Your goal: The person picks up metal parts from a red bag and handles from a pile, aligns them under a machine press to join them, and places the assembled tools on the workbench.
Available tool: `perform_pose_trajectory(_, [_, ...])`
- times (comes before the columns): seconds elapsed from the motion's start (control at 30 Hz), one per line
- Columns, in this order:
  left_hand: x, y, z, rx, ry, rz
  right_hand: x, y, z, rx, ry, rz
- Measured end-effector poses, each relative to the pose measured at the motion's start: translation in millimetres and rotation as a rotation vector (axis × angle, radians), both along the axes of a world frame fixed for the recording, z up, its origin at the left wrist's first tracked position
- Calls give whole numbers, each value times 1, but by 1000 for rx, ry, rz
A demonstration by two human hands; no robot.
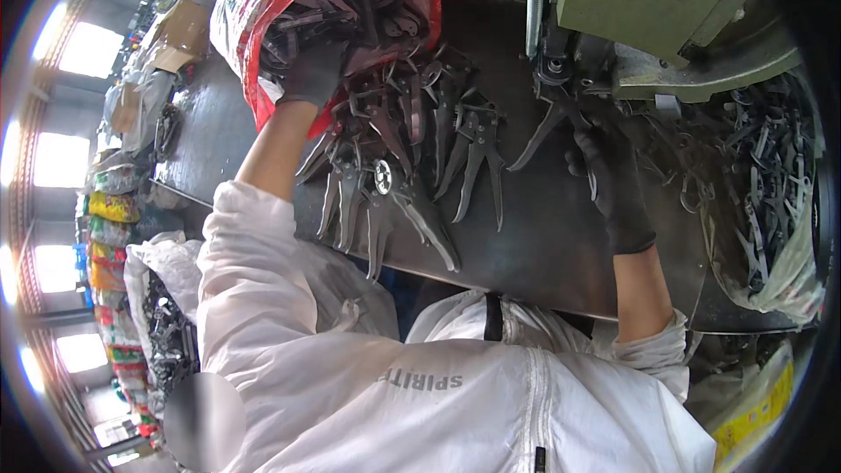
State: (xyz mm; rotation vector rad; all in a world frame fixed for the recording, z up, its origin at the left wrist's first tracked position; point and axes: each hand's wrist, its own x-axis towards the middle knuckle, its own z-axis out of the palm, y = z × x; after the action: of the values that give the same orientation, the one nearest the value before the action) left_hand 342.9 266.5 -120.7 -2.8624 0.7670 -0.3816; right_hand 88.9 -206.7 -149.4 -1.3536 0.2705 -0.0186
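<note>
My right hand (pixel 611 180), in a dark glove, is closed around one handle of a pair of pliers (pixel 540 133). The other handle splays out to the left, and the jaw end is up against the green machine (pixel 648 4). My left hand (pixel 313 74), gloved too, reaches into the mouth of a red-edged plastic bag (pixel 261 31) full of dark metal parts (pixel 350 4); its fingers are hidden from view. Between my hands, several plier-like tools (pixel 477 144) lie in a pile with handles toward me. One of them carries a round, shiny disc (pixel 383 177).
The dark metal bench (pixel 543 241) has its near edge at my waist. On the right, a clear bag (pixel 788 285) holds many metal pieces (pixel 762 184). A white sack of dark parts (pixel 166 324) stands at the left. Cardboard boxes (pixel 184 31) and colourful sacks (pixel 109 254) line the far left.
</note>
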Motion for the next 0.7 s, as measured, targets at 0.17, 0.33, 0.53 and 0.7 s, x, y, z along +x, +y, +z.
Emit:
perform_pose_trajectory(0.17, [14,-12,-7,-53,237,291,-6,-2,12,-82,7,-38])
perform_pose_trajectory(0.33, [26,4,-15,-141,22,469,-22,9,38,-76,-92,-60])
perform_pose_trajectory(0.53, [57,54,-21,93,113,380,-20,1,9,149,-40,97])
perform_pose_trajectory(0.7, [39,-22,-19,111,95,510,-27,-13,8,42,29,10])
